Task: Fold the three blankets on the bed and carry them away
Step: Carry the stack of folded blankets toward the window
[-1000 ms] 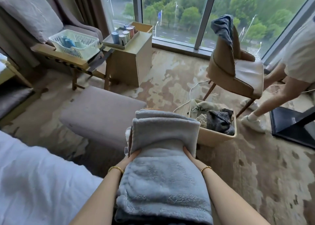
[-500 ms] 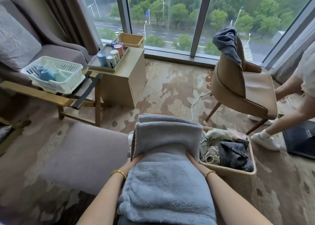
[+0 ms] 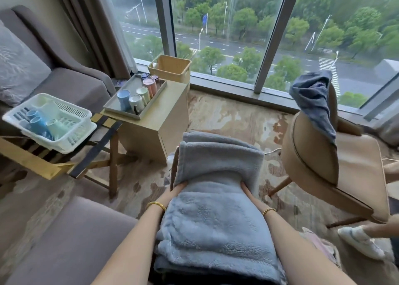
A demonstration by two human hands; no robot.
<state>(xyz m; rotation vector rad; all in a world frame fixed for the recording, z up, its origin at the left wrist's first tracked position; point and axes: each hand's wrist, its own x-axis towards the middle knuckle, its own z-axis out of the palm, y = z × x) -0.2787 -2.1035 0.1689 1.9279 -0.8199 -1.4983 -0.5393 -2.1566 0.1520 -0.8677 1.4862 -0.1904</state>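
Folded blanket stack carried between both forearms, long axis pointing ahead toward the window.

The left hand [image 3: 176, 190] and right hand [image 3: 246, 189] press the plush grey-blue fleece blankets [image 3: 213, 215] from either side, fingers tucked under the upper fold; thick, soft, rounded layers, above the grey ottoman [image 3: 64, 241] edge.

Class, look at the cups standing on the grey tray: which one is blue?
The blue cup at the tray's near left corner; those beside it are pale cream or green, and the one behind is pink.
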